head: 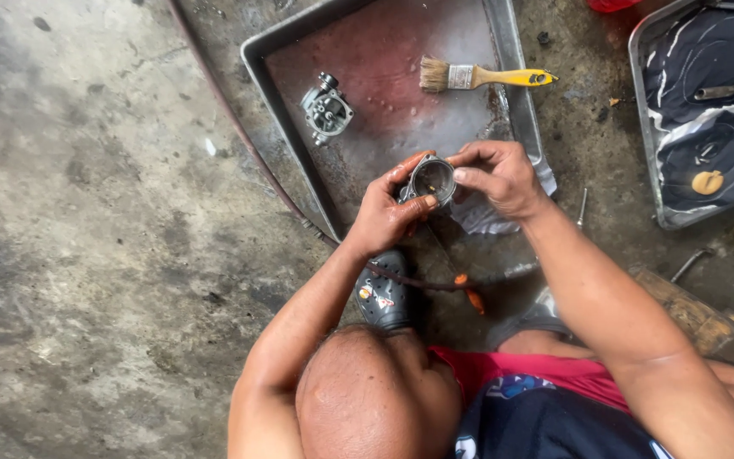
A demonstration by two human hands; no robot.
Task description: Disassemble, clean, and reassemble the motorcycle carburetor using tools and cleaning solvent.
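Both my hands hold a small round metal cup-shaped part (432,178) over the near edge of a metal tray (289,127). My left hand (386,211) grips it from the left and below, thumb on its rim. From the right, the fingertips of my right hand (500,176) pinch the rim. The hollow inside of the part faces up. A grey carburetor body (327,110) lies in the tray at the left. A yellow-handled paintbrush (477,77) lies further back in the tray, touched by neither hand.
A second metal tray (649,127) at the right holds dark cloth, tools and a small round yellow piece. A thin hose (239,127) runs across the stained concrete floor. A dark clog shoe (384,297), an orange-handled tool (471,296) and a wooden block (698,316) lie near me.
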